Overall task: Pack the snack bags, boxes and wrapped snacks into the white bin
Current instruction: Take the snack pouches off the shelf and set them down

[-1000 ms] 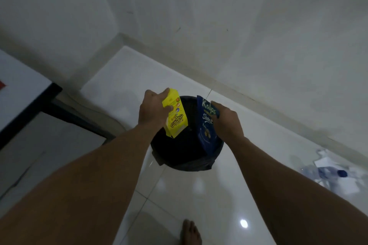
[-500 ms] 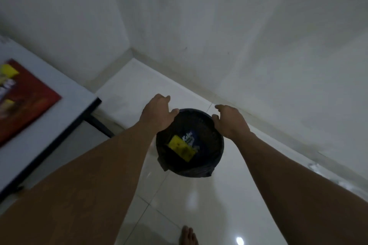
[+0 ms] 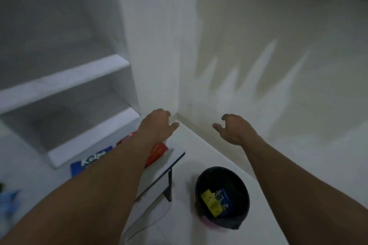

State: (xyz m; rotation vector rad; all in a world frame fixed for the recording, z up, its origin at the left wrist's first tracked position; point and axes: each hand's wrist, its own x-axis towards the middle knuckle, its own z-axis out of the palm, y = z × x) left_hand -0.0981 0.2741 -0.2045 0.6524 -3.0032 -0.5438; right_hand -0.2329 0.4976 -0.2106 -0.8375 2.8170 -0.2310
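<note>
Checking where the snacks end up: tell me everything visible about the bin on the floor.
The bin is round, lined with a dark bag whose loose edge sags over its rim. It stands upright on pale floor tiles beside the table's leg. A yellow packet and a blue packet lie inside. Neither hand touches it.

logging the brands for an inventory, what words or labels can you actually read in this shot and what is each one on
"Kalpa": white lettering on the blue snack pack lying on the white table, partly hidden by the left forearm.
Yellow packet inside the black-lined bin: dark print, too blurred to read.
Blue packet beside it in the bin: white lettering, too blurred to read.
Red pack on the table: no readable text.
</note>
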